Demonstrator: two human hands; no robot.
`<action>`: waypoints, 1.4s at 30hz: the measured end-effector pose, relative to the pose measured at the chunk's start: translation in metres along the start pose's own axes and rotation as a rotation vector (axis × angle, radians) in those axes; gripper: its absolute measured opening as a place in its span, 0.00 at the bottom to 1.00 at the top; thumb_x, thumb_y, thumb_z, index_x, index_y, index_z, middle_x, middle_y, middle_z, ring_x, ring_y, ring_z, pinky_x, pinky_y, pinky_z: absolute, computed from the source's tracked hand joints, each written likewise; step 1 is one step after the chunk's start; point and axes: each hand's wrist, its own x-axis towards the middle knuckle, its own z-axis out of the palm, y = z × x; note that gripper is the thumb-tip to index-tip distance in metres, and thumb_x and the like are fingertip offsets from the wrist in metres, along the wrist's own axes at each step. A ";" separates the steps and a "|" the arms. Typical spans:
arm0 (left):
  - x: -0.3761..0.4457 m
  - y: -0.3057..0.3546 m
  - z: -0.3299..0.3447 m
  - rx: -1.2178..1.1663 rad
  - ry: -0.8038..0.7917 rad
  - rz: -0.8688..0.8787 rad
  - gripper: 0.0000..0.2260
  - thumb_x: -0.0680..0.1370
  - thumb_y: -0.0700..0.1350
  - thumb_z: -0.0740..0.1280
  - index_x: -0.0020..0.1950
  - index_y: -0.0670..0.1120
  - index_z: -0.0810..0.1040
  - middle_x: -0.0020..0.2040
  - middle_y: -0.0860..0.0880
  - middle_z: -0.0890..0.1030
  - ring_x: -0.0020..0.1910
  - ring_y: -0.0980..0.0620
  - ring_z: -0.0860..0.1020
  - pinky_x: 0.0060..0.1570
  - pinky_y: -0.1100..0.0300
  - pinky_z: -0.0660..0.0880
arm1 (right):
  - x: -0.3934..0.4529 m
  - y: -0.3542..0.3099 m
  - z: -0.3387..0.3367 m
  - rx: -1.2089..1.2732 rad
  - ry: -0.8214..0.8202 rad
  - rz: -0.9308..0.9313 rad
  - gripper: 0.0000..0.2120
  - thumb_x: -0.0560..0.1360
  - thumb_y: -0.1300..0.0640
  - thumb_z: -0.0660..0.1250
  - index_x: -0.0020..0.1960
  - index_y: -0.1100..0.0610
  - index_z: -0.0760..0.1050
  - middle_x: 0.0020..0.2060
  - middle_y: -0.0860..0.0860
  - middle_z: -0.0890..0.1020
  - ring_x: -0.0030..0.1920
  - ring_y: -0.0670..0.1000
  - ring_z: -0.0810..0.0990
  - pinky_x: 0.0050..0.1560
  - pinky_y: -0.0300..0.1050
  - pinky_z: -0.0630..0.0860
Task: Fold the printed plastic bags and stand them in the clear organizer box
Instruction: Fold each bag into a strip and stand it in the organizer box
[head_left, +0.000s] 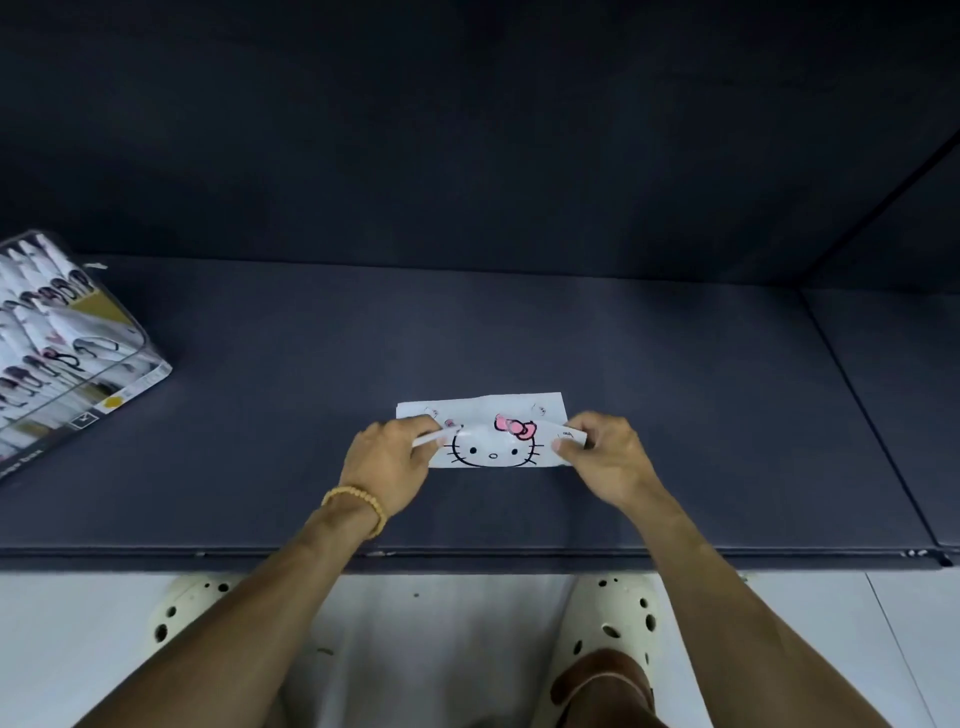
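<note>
We find both hands on one printed plastic bag, which lies folded into a flat band on the dark blue padded surface, just ahead of the near edge and roughly central in the head view. The bag is white and carries a cat face in black outline with a pink bow.

The left hand is at the bag's left end. Its fingers are curled, and the thumb and fingertips pinch a raised fold of the plastic; the knuckles hide the exact point of contact. A yellow bead bracelet sits on that wrist.

The right hand is at the bag's right end, fingers likewise curled, thumb and forefinger nipping the corner flap. The two hands stand apart, with the printed face showing between them. The far strip of the bag lies flat on the surface beyond both hands.

The clear organizer box stands at the far left, well apart from the hands, set at an angle to the surface edge. We see folded printed bags standing in rows inside it, and a label with a yellow dot at its near corner.

Below the surface edge we note pale floor tiles and two cream perforated clogs. Nothing lies between the bag and the box.
</note>
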 end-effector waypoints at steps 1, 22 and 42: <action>0.005 -0.002 0.000 -0.058 -0.002 -0.055 0.06 0.79 0.47 0.65 0.48 0.49 0.81 0.40 0.46 0.82 0.42 0.42 0.79 0.48 0.54 0.75 | 0.006 -0.001 0.001 0.015 0.008 0.008 0.05 0.76 0.53 0.69 0.42 0.48 0.77 0.35 0.44 0.83 0.39 0.47 0.81 0.40 0.42 0.76; 0.008 -0.022 0.013 0.439 0.146 0.440 0.17 0.65 0.34 0.78 0.54 0.39 0.84 0.56 0.44 0.83 0.57 0.42 0.81 0.55 0.44 0.78 | 0.029 -0.016 0.034 -0.342 0.166 0.054 0.10 0.81 0.49 0.61 0.46 0.56 0.69 0.41 0.57 0.81 0.46 0.62 0.79 0.40 0.46 0.70; 0.005 -0.044 0.027 0.502 -0.128 0.317 0.24 0.84 0.52 0.46 0.79 0.47 0.47 0.79 0.53 0.47 0.78 0.55 0.43 0.75 0.61 0.38 | -0.002 0.023 0.060 -0.719 0.122 -0.393 0.25 0.83 0.53 0.53 0.79 0.56 0.57 0.78 0.48 0.53 0.78 0.51 0.55 0.76 0.56 0.49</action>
